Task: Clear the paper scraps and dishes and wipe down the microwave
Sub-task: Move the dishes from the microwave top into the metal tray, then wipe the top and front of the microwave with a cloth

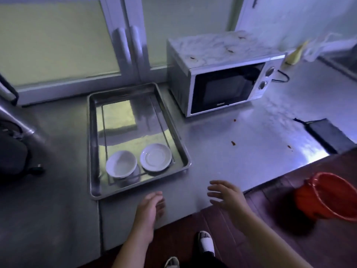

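Observation:
A white microwave [224, 74] stands at the back of the steel counter, its door closed and its top showing a few reddish stains. A steel tray [92, 144] lies left of it and holds a white bowl [121, 163] and a white saucer [155, 156] side by side at its near end. My left hand [150, 206] hovers over the counter's front edge just below the tray, fingers relaxed and empty. My right hand [226, 195] is spread open to its right, also empty.
Small red specks [233, 143] dot the counter in front of the microwave. A red bucket [326, 198] sits on the dark floor at the right. A black flat device [328, 132] lies at the counter's right edge. Dark objects [11, 151] stand far left. My feet show below.

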